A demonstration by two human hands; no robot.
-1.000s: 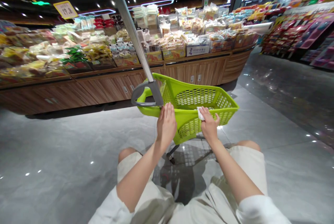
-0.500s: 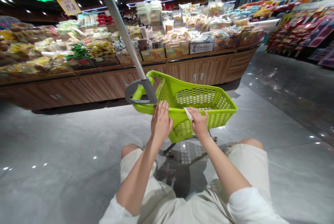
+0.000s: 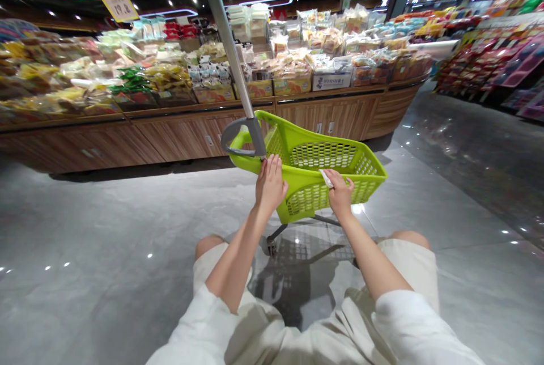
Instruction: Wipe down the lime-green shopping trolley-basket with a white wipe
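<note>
A lime-green plastic shopping basket [image 3: 335, 155] on small wheels stands on the grey floor in front of my knees. Its grey pull handle [image 3: 232, 53] rises up and to the left out of view. My left hand [image 3: 269, 185] lies on the basket's near rim beside the handle's base, fingers together and stretched flat. My right hand [image 3: 340, 192] presses a small white wipe [image 3: 326, 178] against the same rim further right, fingers curled over it. The inside of the basket looks bare.
A long wooden display counter [image 3: 178, 132] piled with packaged foods runs across the back, with a yellow price sign [image 3: 119, 7] above. Shelves of goods [image 3: 488, 59] line the right aisle. Glossy grey floor [image 3: 85, 251] spreads to both sides.
My right hand with the wipe slid left along the rim, then back right. The basket and handle shifted slightly as my view moved. My left hand stayed on the rim.
</note>
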